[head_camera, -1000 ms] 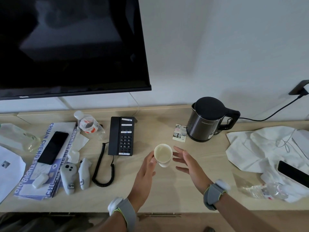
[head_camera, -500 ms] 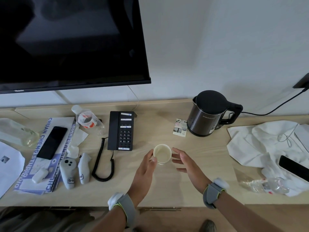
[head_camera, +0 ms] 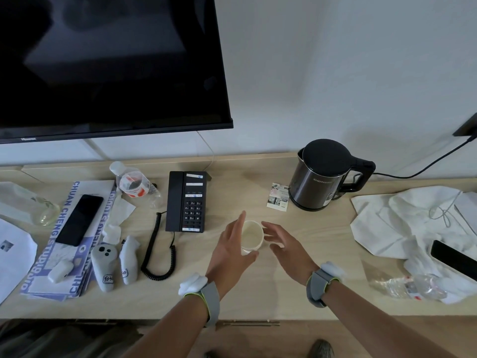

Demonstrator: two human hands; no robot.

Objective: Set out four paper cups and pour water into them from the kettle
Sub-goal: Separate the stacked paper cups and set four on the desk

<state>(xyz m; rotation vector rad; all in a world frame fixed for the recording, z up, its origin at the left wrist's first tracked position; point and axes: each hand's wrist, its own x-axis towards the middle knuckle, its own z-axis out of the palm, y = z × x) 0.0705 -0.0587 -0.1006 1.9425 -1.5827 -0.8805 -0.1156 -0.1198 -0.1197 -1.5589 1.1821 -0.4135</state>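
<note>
The paper cup (head_camera: 252, 236) stands upright on the desk (head_camera: 258, 293), left of the kettle (head_camera: 320, 177) and nearer the person; the left hand (head_camera: 229, 251) holds it between thumb and fingers; the right hand (head_camera: 286, 246), fingers spread, is just beside it.

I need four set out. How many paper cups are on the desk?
1: a cup between the left hand and right hand, beside the phone; more may be nested inside.

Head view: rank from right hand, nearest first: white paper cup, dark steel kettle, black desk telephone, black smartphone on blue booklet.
From the right hand:
1. white paper cup, at its fingertips, left.
2. dark steel kettle, back right.
3. black desk telephone, left.
4. black smartphone, far left.
</note>
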